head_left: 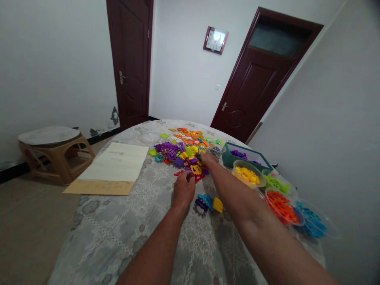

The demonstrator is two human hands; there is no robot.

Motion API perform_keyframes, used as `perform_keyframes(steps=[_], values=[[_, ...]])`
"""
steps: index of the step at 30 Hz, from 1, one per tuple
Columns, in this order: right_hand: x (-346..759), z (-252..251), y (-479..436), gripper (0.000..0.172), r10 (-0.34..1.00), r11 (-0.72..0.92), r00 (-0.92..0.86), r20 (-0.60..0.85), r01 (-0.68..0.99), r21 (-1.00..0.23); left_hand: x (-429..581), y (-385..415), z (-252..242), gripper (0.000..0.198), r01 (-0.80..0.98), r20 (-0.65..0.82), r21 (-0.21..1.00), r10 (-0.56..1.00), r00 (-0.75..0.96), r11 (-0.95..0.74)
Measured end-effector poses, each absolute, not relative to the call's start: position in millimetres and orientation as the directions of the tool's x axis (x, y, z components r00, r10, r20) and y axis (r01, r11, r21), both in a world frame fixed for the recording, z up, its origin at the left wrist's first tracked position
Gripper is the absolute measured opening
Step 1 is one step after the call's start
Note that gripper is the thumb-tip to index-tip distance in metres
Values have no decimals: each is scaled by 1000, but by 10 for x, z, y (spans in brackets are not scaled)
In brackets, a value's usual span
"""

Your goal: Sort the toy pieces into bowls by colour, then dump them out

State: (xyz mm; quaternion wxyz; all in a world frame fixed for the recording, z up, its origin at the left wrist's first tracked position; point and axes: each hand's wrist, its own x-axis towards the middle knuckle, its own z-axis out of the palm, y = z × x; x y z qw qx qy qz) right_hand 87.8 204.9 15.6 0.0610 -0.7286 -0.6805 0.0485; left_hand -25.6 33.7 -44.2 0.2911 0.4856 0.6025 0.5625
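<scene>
The left hand [184, 189] curls at the block pile's [178, 150] near edge, the right hand [209, 159] at its right side. Neither hand's grip can be told.

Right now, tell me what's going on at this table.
A person has both hands at a pile of colourful plastic building pieces on a cloth-covered round table. The left hand is curled at the pile's near edge by some red pieces; the right hand reaches further in, at its right side. Along the right, tubs hold sorted yellow pieces, orange pieces and blue pieces. Whether either hand grips a piece is unclear.
</scene>
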Motion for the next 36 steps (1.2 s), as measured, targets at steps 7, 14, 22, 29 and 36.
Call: perform_keyframes(steps=[7, 14, 22, 29, 36], values=[[725, -30, 1943, 72, 961, -263, 275, 21, 936, -235, -267, 349, -460, 31, 319, 218, 942, 908, -357, -101], [686, -53, 1668, 65, 988, -121, 141, 68, 962, -245, -287, 337, -403, 36, 444, 271, 894, 867, -419, -65], [746, -57, 1007, 42, 989, 134, -123, 78, 979, -154, -316, 246, -337, 27, 649, 386, 760, 823, -417, -28], [837, 253, 1155, 43, 982, 177, -171, 78, 981, -81, -266, 170, -307, 27, 744, 433, 666, 838, -332, -50], [516, 554, 2010, 49, 955, 264, -258, 146, 964, -23, -173, 97, -312, 23, 768, 460, 633, 844, -275, -95]])
